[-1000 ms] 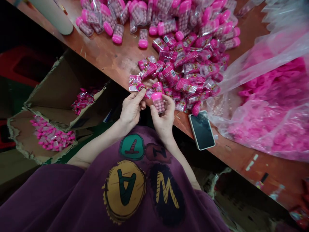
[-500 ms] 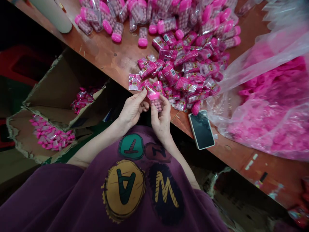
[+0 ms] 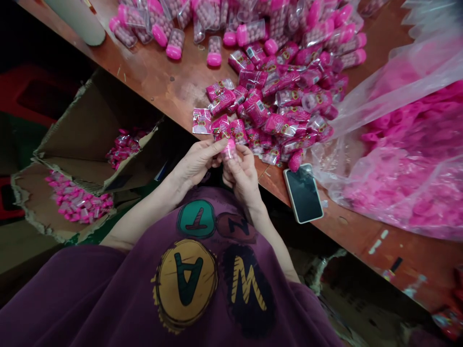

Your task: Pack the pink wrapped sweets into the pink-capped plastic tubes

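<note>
Between my two hands, just off the table edge, is a small clear candy jar (image 3: 228, 150) with a pink cap and pink beads of candy inside. My left hand (image 3: 199, 161) pinches it at the cap end, thumb on top. The fingers of my right hand (image 3: 243, 172) wrap around its lower part. Fingers cover much of the jar. Right beyond my hands lies a heap of jars in printed pink wrappers (image 3: 273, 106). Farther back is a pile of unwrapped candy jars (image 3: 253, 33). One flat printed wrapper (image 3: 201, 121) rests at the table edge.
A phone (image 3: 304, 193) lies on the table to the right of my hands. Beyond it sits a clear plastic bag (image 3: 405, 178) of pink caps. At left below the table, open cardboard boxes (image 3: 77, 132) hold pink packs. A pale cylinder (image 3: 81, 21) stands at upper left.
My left hand has moved right, its thumb now over the jar's cap. My right fingers have closed further around the jar, which has come slightly lower and is more covered.
</note>
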A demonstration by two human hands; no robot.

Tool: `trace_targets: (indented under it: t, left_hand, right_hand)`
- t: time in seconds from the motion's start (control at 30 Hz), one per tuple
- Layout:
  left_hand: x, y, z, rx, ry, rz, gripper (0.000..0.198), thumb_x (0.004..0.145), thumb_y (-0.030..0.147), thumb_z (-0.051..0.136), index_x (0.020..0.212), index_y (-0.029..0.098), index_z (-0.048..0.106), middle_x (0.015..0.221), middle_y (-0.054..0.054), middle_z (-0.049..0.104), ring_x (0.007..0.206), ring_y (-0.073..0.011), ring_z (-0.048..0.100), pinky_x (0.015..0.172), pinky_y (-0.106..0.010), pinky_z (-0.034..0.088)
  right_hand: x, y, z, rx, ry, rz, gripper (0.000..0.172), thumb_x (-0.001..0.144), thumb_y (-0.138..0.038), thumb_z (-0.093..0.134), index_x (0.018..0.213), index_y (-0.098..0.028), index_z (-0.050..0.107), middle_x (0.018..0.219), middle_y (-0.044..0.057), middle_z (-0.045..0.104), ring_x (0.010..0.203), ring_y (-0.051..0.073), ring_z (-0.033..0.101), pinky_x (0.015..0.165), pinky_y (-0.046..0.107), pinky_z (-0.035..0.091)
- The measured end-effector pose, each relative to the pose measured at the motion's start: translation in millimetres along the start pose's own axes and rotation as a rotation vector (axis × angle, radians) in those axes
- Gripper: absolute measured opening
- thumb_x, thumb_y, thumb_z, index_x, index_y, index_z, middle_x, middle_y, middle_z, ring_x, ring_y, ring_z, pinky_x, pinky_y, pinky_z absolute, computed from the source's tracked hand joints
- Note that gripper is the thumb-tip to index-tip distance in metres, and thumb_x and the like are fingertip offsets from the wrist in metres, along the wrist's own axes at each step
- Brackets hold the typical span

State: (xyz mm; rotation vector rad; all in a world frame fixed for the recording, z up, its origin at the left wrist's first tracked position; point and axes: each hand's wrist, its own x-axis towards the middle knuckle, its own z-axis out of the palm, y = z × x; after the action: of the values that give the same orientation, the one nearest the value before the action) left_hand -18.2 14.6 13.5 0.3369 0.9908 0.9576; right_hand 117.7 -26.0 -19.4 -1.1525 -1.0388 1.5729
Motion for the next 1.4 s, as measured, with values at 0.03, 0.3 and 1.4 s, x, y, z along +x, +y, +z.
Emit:
trace_targets:
  t: [0.03, 0.3, 1.4]
  left_hand:
    - [1, 0, -0.4, 0.010, -0.005, 0.005, 0.033, 0.074, 0.038, 0.092, 0.074, 0.013, 0.070, 0.065, -0.001, 0.063, 0.054, -0.0075, 0.054, 0.050, -0.022, 0.037]
    - [3, -24, 3.3, 0.015, 0.025, 0.072, 0.035, 0.076, 0.046, 0.089, 0.079, 0.014, 0.075, 0.075, -0.003, 0.071, 0.064, -0.0085, 0.061, 0.059, -0.021, 0.045]
    - [-5, -24, -4.4, 0.067, -0.073, 0.014, 0.050, 0.084, 0.057, 0.078, 0.064, 0.017, 0.055, 0.052, 0.002, 0.053, 0.040, -0.0121, 0.056, 0.042, -0.026, 0.045]
  right_hand:
    - [0, 1, -1, -0.012, 0.008, -0.014, 0.049, 0.094, -0.064, 0.059, 0.126, -0.035, 0.036, 0.092, -0.003, 0.062, 0.057, 0.011, 0.056, 0.056, 0.029, 0.055]
    - [3, 17, -2, -0.470, 0.180, -0.287, 0.049, 0.100, -0.049, 0.056, 0.138, -0.027, 0.035, 0.127, 0.011, 0.061, 0.105, 0.022, 0.069, 0.093, 0.045, 0.060]
    - [14, 13, 1, 0.229, -0.106, 0.050, 0.043, 0.096, -0.052, 0.064, 0.123, -0.031, 0.037, 0.068, -0.013, 0.059, 0.037, 0.006, 0.047, 0.041, 0.020, 0.043]
